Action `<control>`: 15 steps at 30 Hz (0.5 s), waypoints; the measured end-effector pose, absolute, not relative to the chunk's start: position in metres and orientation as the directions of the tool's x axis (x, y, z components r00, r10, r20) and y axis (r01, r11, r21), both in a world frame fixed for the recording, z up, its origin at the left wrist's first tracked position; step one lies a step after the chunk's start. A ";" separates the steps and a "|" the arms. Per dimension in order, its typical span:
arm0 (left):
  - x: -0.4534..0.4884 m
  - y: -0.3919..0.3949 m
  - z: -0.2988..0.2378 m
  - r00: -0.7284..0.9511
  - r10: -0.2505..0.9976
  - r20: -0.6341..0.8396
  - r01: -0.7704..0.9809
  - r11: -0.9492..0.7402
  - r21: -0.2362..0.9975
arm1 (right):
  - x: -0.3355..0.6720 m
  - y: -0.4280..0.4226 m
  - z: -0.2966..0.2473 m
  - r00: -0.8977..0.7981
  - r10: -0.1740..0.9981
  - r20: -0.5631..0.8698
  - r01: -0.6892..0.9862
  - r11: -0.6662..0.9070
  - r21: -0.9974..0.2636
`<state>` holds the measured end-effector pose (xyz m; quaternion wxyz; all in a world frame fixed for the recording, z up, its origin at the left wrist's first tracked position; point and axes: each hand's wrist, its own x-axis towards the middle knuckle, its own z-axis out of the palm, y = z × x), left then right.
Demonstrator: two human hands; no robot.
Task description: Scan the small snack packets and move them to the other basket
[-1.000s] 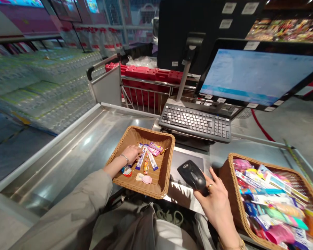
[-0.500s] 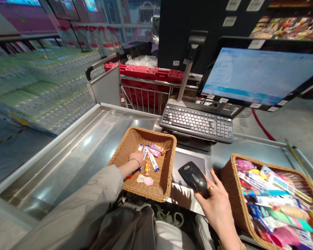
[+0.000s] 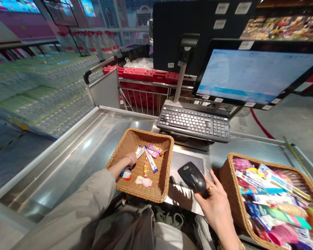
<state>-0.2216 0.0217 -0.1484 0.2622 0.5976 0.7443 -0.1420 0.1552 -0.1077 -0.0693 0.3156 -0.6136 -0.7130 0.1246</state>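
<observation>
My left hand (image 3: 131, 158) reaches down into a woven basket (image 3: 169, 166), its fingers closed on one end of a slim white-and-blue packet (image 3: 141, 152). Around it in the basket lie another slim white-and-blue packet (image 3: 152, 163), an orange wrapped sweet (image 3: 145, 168), pink-and-purple packs (image 3: 153, 152), a pale pink piece (image 3: 146, 182) and a round red-and-blue item (image 3: 126, 174) under my wrist. My right hand (image 3: 215, 201) grips a black barcode scanner (image 3: 191, 176), held over the counter between the two baskets.
A second woven basket (image 3: 231, 180), full of small packaged goods, stands at the right. Behind the counter (image 3: 86, 139) are a keyboard (image 3: 194, 119), a monitor (image 3: 255, 76) on a pole and a metal cart (image 3: 143, 95). Stacked bottle packs (image 3: 39, 90) fill the far left.
My left hand has shifted left and slightly up within the basket, moving a slim packet and uncovering the round red-and-blue item. The scanner stays in my right hand.
</observation>
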 end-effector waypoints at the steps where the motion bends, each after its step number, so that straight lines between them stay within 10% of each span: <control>1: -0.226 0.020 -0.145 -0.147 0.801 -0.581 0.956 0.266 0.125 | 0.155 -0.107 -0.069 -0.050 0.954 0.296 0.794 0.218 -0.567; 15: -0.234 0.010 -0.141 -0.098 0.782 -0.616 0.964 0.228 0.136 | 0.160 -0.108 -0.064 -0.074 0.953 0.294 0.789 0.236 -0.567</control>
